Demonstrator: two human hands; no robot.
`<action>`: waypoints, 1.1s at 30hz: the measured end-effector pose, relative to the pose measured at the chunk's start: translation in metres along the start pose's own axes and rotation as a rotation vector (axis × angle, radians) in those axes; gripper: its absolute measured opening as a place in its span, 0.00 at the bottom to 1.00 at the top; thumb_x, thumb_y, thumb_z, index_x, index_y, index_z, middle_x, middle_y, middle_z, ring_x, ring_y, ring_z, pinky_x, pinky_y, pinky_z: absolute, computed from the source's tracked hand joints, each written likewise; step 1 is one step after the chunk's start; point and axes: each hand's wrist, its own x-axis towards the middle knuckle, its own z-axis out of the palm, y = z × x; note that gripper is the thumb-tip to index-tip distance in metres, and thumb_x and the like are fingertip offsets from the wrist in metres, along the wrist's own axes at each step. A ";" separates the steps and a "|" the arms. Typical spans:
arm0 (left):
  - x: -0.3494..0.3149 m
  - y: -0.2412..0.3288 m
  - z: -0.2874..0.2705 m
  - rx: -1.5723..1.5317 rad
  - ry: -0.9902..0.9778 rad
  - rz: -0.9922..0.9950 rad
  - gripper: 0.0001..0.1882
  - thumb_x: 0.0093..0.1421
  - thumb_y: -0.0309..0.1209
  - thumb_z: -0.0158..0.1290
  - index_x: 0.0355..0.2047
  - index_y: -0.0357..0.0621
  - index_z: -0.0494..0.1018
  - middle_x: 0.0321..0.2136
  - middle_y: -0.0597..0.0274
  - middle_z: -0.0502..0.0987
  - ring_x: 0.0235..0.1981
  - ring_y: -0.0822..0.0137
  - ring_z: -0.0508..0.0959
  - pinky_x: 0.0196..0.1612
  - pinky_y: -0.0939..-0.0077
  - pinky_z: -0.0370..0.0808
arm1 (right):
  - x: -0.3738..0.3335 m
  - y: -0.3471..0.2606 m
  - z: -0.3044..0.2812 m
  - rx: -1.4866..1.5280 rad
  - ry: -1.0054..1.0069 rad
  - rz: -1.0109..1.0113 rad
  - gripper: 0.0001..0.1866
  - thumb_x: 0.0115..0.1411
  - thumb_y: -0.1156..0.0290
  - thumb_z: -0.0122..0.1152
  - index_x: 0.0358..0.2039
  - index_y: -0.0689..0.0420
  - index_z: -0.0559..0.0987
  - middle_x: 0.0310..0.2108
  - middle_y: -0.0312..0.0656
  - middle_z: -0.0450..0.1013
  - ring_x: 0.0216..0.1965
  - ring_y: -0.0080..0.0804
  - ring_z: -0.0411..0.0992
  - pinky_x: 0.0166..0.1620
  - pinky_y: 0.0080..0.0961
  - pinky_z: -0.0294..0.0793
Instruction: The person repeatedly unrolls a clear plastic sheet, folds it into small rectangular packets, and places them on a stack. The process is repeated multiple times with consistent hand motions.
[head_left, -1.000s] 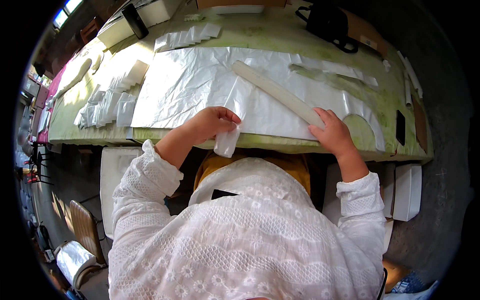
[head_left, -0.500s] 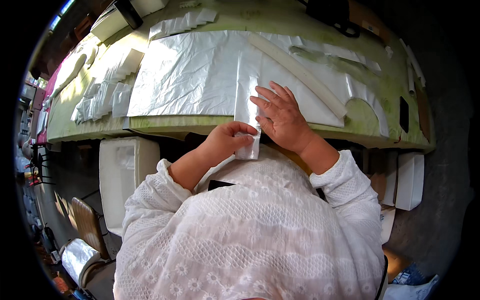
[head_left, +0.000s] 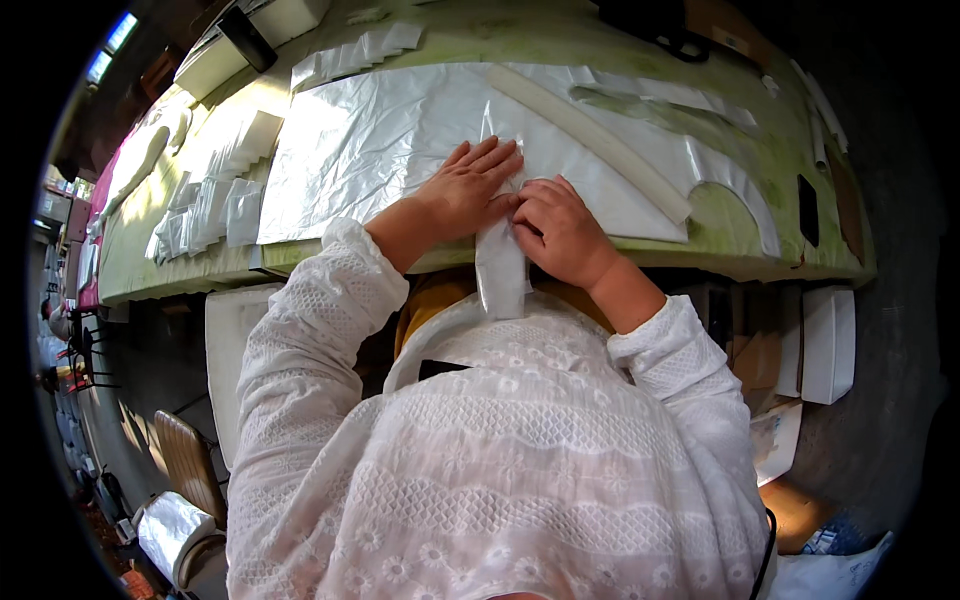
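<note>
A long, narrow strip of clear plastic film [head_left: 500, 275] runs from the table over its front edge and hangs down against my shirt. My left hand [head_left: 465, 192] lies flat across the strip's upper part, fingers stretched out and pointing to the far right. Close beside it, my right hand [head_left: 565, 232] is closed, its fingers curled and their tips at the strip's right edge. Both hands rest over a large, wrinkled sheet of silvery-white plastic [head_left: 350, 150]. The part of the strip beneath my left hand is hidden.
A long cream-coloured bar [head_left: 590, 145] lies slantwise on the sheet. Folded plastic pieces [head_left: 215, 205] are fanned out on the left, with another row [head_left: 355, 55] behind. A dark phone [head_left: 808, 210] and a curved plastic strip [head_left: 740, 205] lie at right on the green table [head_left: 730, 258].
My left hand has moved up from the strip's lower end and flattened on it. My right hand has come down slightly, its spread fingers now curled. The strip has shifted toward me.
</note>
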 end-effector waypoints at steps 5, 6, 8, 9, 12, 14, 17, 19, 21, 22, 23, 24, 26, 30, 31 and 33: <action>0.007 0.019 -0.005 0.116 -0.166 -0.096 0.35 0.72 0.53 0.43 0.74 0.54 0.56 0.76 0.56 0.49 0.78 0.52 0.45 0.77 0.47 0.40 | -0.025 -0.012 -0.016 -0.006 -0.057 0.009 0.14 0.49 0.79 0.64 0.38 0.54 0.80 0.46 0.41 0.73 0.55 0.46 0.71 0.66 0.56 0.63; 0.008 0.020 -0.005 0.135 -0.175 -0.106 0.35 0.72 0.54 0.42 0.74 0.56 0.55 0.76 0.57 0.49 0.78 0.53 0.44 0.77 0.47 0.39 | -0.027 -0.017 -0.018 -0.022 -0.077 0.003 0.16 0.48 0.79 0.63 0.40 0.53 0.81 0.47 0.40 0.72 0.55 0.45 0.70 0.67 0.57 0.62; 0.009 0.021 -0.003 0.168 -0.199 -0.135 0.35 0.73 0.55 0.41 0.75 0.58 0.53 0.77 0.57 0.48 0.78 0.54 0.44 0.77 0.46 0.38 | -0.028 -0.021 -0.019 -0.108 -0.110 0.000 0.21 0.48 0.77 0.64 0.45 0.48 0.83 0.49 0.38 0.71 0.57 0.42 0.69 0.68 0.57 0.58; 0.007 0.022 -0.001 0.155 -0.171 -0.133 0.35 0.73 0.55 0.41 0.75 0.58 0.52 0.77 0.58 0.48 0.78 0.54 0.44 0.77 0.46 0.38 | -0.033 -0.025 -0.016 -0.142 -0.135 0.001 0.23 0.48 0.76 0.64 0.48 0.45 0.84 0.49 0.37 0.70 0.58 0.40 0.68 0.69 0.57 0.57; 0.008 0.015 0.009 0.142 -0.089 -0.145 0.36 0.73 0.55 0.40 0.76 0.58 0.49 0.77 0.59 0.47 0.78 0.54 0.43 0.77 0.48 0.38 | -0.035 -0.016 0.002 -0.191 -0.021 -0.024 0.22 0.50 0.72 0.68 0.47 0.41 0.86 0.46 0.35 0.70 0.53 0.38 0.68 0.67 0.55 0.59; 0.008 0.013 0.016 0.138 -0.057 -0.181 0.38 0.73 0.57 0.40 0.76 0.53 0.49 0.77 0.58 0.47 0.78 0.56 0.43 0.77 0.50 0.39 | -0.038 -0.021 0.008 -0.127 0.051 -0.022 0.19 0.50 0.72 0.68 0.44 0.40 0.88 0.43 0.33 0.71 0.50 0.37 0.69 0.66 0.55 0.60; 0.024 0.011 0.018 0.176 -0.067 -0.260 0.39 0.72 0.58 0.40 0.75 0.51 0.50 0.77 0.57 0.47 0.78 0.56 0.43 0.77 0.49 0.40 | -0.042 -0.025 0.008 -0.107 0.049 -0.049 0.20 0.49 0.72 0.68 0.43 0.39 0.88 0.43 0.34 0.71 0.50 0.37 0.69 0.66 0.57 0.60; 0.036 0.012 0.023 0.191 -0.063 -0.307 0.39 0.72 0.59 0.40 0.75 0.51 0.51 0.77 0.58 0.48 0.78 0.56 0.43 0.77 0.48 0.40 | -0.047 -0.025 0.009 -0.096 0.027 -0.038 0.21 0.48 0.73 0.67 0.44 0.38 0.88 0.43 0.34 0.71 0.51 0.38 0.69 0.66 0.57 0.60; 0.056 0.011 0.020 0.199 -0.015 -0.345 0.39 0.71 0.59 0.40 0.75 0.52 0.53 0.77 0.59 0.48 0.78 0.56 0.44 0.76 0.47 0.40 | -0.044 -0.019 0.008 -0.115 0.029 -0.059 0.22 0.48 0.74 0.67 0.44 0.38 0.87 0.43 0.34 0.71 0.51 0.38 0.69 0.66 0.58 0.60; 0.061 0.011 0.020 0.184 0.000 -0.358 0.38 0.72 0.58 0.40 0.75 0.52 0.53 0.77 0.60 0.49 0.78 0.57 0.44 0.76 0.46 0.40 | -0.044 -0.021 0.007 -0.109 0.012 -0.038 0.22 0.49 0.74 0.66 0.44 0.38 0.87 0.43 0.34 0.71 0.51 0.38 0.69 0.66 0.58 0.60; 0.067 0.008 0.021 0.174 0.026 -0.373 0.38 0.72 0.58 0.40 0.75 0.53 0.54 0.77 0.60 0.49 0.78 0.57 0.45 0.76 0.45 0.40 | -0.042 -0.026 0.005 -0.107 -0.001 -0.029 0.22 0.49 0.74 0.66 0.44 0.38 0.87 0.44 0.34 0.71 0.51 0.38 0.69 0.66 0.58 0.60; 0.073 0.005 0.020 0.164 0.048 -0.382 0.37 0.72 0.57 0.40 0.75 0.54 0.54 0.77 0.61 0.50 0.78 0.57 0.46 0.76 0.45 0.40 | -0.041 -0.029 0.004 -0.106 -0.011 -0.014 0.22 0.49 0.75 0.65 0.45 0.38 0.87 0.44 0.34 0.71 0.52 0.39 0.69 0.67 0.58 0.60; 0.079 -0.008 0.013 0.027 0.046 -0.386 0.35 0.72 0.55 0.41 0.74 0.56 0.55 0.76 0.63 0.51 0.77 0.56 0.47 0.76 0.45 0.41 | -0.039 -0.032 0.001 -0.099 -0.016 -0.002 0.22 0.49 0.75 0.65 0.45 0.39 0.87 0.43 0.34 0.71 0.51 0.39 0.70 0.67 0.59 0.60; 0.036 -0.029 -0.001 -0.256 0.341 -0.151 0.31 0.63 0.31 0.47 0.68 0.55 0.65 0.70 0.60 0.64 0.73 0.53 0.57 0.75 0.43 0.45 | -0.040 -0.029 0.000 -0.001 0.002 0.037 0.22 0.49 0.77 0.65 0.44 0.41 0.87 0.42 0.37 0.72 0.52 0.41 0.70 0.67 0.59 0.59; 0.018 -0.014 -0.015 -0.200 0.305 -0.053 0.35 0.53 0.23 0.49 0.65 0.52 0.69 0.65 0.56 0.70 0.68 0.50 0.65 0.73 0.46 0.53 | -0.042 -0.027 -0.001 0.021 0.011 0.063 0.22 0.48 0.78 0.65 0.44 0.41 0.87 0.42 0.37 0.73 0.52 0.42 0.70 0.67 0.59 0.59; -0.022 0.013 -0.032 -0.407 0.102 0.063 0.38 0.46 0.18 0.53 0.62 0.48 0.72 0.59 0.52 0.74 0.60 0.48 0.72 0.66 0.52 0.66 | -0.038 -0.026 -0.003 0.062 0.030 0.060 0.20 0.50 0.79 0.64 0.43 0.46 0.85 0.42 0.38 0.73 0.50 0.44 0.70 0.64 0.56 0.62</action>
